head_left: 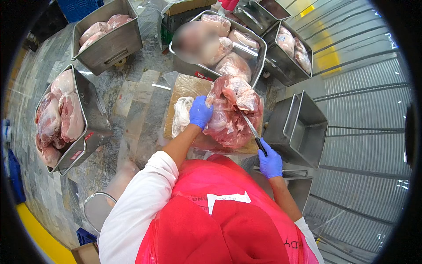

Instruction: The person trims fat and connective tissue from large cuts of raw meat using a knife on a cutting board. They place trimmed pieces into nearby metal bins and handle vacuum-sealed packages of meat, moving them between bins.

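Large raw meat piece [226, 127] laid on a brown, plastic-covered work surface [179, 86], directly in front of the red apron [228, 185]. Knife [250, 125] held by its black handle in the blue-gloved right hand [270, 162], fingers closed around it; blade angled up-left over the meat, tip at a fold, depth of any cut not visible. Meat's left edge touched by the blue-gloved left hand [201, 113], fingers bent; whether flesh is pinched or only pressed cannot be told. Crumpled white material [182, 115] seen just left of that hand. More meat held in the left metal bin [95, 118], the upper-left bin [107, 53], the far tray [190, 67] and the upper-right bin [285, 72]. Nested metal bins [281, 127] placed to the right.
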`<control>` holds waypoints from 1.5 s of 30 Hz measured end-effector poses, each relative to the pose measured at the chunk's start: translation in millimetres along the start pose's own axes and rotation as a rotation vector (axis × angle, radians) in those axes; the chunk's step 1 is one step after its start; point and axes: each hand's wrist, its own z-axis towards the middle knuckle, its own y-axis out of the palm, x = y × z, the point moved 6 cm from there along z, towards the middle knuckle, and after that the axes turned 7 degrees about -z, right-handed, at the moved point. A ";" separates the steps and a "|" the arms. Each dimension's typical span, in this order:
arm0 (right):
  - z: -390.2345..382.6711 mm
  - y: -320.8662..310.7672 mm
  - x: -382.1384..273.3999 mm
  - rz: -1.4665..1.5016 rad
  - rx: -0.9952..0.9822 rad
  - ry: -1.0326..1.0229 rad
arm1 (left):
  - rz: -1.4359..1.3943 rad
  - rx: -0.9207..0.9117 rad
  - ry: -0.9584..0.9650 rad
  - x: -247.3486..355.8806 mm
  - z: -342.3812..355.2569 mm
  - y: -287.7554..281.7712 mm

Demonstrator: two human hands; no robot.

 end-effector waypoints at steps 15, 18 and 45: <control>3.6 -14.1 -57.0 -0.271 -0.055 -0.122 | 0.006 -0.066 0.356 58.4 -58.7 -38.4; 0.5 -33.4 -70.8 -0.280 -0.071 -0.156 | 0.014 -0.085 0.468 72.2 -66.5 -39.9; 114.9 -69.4 -229.4 -0.806 -0.516 -0.517 | 0.092 -0.381 0.381 61.1 -65.8 -9.1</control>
